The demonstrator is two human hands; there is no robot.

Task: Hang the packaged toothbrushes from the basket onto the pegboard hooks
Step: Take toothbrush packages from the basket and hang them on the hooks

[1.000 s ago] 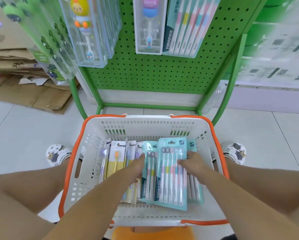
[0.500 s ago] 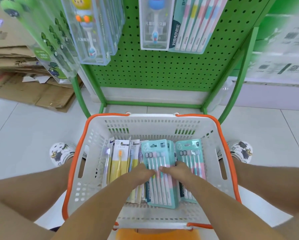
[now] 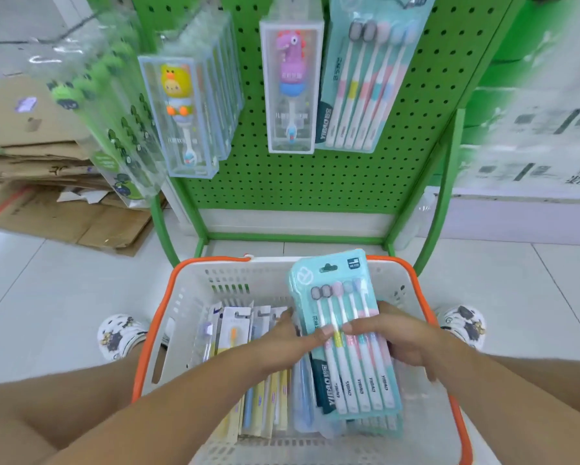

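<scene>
Holding a teal toothbrush pack (image 3: 349, 333) between both hands, we have it raised above the right half of the white basket (image 3: 194, 297) with the orange rim. Our left hand (image 3: 292, 340) grips its left edge, thumb across the front; our right hand (image 3: 402, 340) grips the right edge, thumb laid over the brush handles. The pack (a flat blister card) shows five brushes side by side, two grey heads, one pink and two blue, white handles with pink, yellow and blue bands, and a hang hole at its top. More teal packs seem stacked directly beneath it. In the basket's left half stand slim single-brush packs (image 3: 238, 333), yellow and pale blue. Beyond the basket rises the green pegboard (image 3: 281, 182), where a matching five-brush pack (image 3: 365, 85) hangs beside clear boxed children's brushes (image 3: 292, 88).
</scene>
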